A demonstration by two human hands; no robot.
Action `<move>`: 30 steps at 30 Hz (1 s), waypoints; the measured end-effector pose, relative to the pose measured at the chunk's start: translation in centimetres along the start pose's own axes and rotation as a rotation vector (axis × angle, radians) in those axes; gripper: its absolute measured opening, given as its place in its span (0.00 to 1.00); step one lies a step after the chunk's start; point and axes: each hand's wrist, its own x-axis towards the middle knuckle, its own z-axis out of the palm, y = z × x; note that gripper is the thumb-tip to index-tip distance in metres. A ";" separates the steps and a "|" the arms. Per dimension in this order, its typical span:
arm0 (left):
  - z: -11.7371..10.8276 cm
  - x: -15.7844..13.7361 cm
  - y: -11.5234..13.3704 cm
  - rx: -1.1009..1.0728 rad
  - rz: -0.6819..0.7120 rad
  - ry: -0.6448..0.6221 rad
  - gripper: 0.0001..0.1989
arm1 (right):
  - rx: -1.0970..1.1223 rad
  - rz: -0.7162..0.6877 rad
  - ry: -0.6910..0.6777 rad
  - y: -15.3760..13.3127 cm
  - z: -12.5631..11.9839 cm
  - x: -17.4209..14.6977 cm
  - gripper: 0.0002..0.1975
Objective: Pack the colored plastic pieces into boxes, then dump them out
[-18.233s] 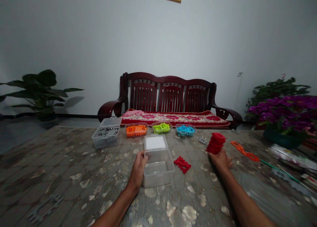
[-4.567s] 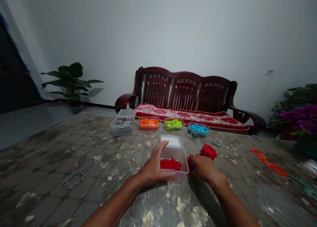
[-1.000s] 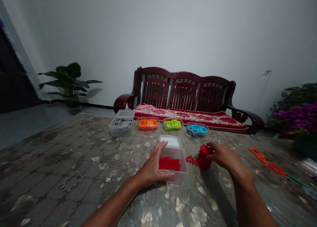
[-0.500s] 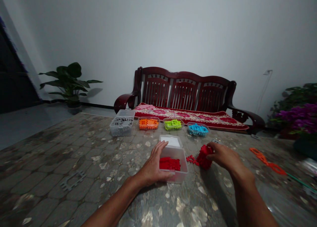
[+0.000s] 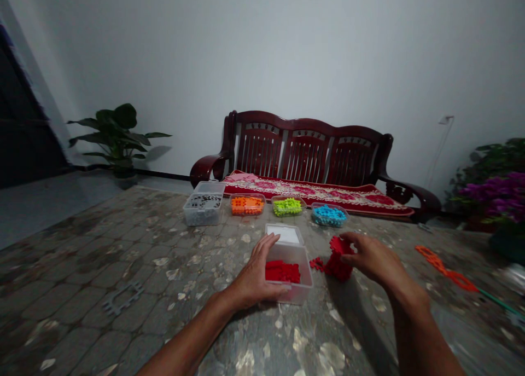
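My left hand (image 5: 258,275) is wrapped round the left side of a clear plastic box (image 5: 302,295), thumb along its front wall. Red interlocking plastic pieces (image 5: 282,272) lie inside it, and its lid is folded back behind. To the right of the box, my right hand (image 5: 369,255) pinches red toothed pieces (image 5: 339,245) between thumb and fingers. These sit over a stack of similar red pieces (image 5: 338,269) on the table, tilted apart from it at the top. A loose red piece (image 5: 317,264) lies between box and stack.
Open boxes of grey (image 5: 204,202), orange (image 5: 247,204), green (image 5: 287,206) and blue pieces (image 5: 329,215) line the table's far side. A grey piece (image 5: 123,298) lies at left. Joined orange pieces with a green stem (image 5: 447,269) lie at right. Behind stands a wooden bench (image 5: 305,151).
My right hand has raised red pieces slightly at the top of the stack, opening a gap. My left hand keeps its grip on the box. The view has shifted slightly.
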 end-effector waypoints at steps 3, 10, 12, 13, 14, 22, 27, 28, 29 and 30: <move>0.0 0.0 0.1 0.003 0.008 -0.005 0.54 | 0.152 -0.164 0.058 -1.7 -0.1 -0.8 0.27; 0.0 0.1 -0.1 0.006 0.027 -0.005 0.55 | 0.297 -0.384 -0.041 -6.1 1.7 -2.0 0.29; 0.0 0.1 -0.1 0.009 0.032 -0.010 0.55 | 0.282 -0.403 -0.085 -6.5 1.7 -2.1 0.28; 0.0 0.1 -0.1 0.010 0.035 -0.010 0.55 | 0.269 -0.408 -0.094 -6.5 1.6 -2.1 0.27; 0.0 0.0 -0.1 0.011 0.037 -0.009 0.54 | 0.253 -0.405 -0.092 -6.3 1.3 -2.1 0.26; -0.1 0.0 0.0 0.014 0.019 -0.011 0.55 | 0.072 -0.179 -0.040 -1.7 0.0 -0.8 0.24; -0.2 0.0 0.2 0.011 0.015 -0.016 0.54 | 0.148 -0.178 -0.019 -2.1 -0.1 -1.0 0.21; -0.2 0.0 0.2 0.011 0.016 -0.016 0.54 | 0.200 -0.220 -0.017 -2.8 0.0 -1.3 0.19; -0.2 -0.1 0.2 0.011 0.018 -0.014 0.54 | 0.249 -0.267 -0.024 -3.6 0.1 -1.6 0.18; -0.2 0.0 0.2 0.012 0.020 -0.013 0.54 | 0.286 -0.311 -0.038 -4.6 0.3 -1.9 0.17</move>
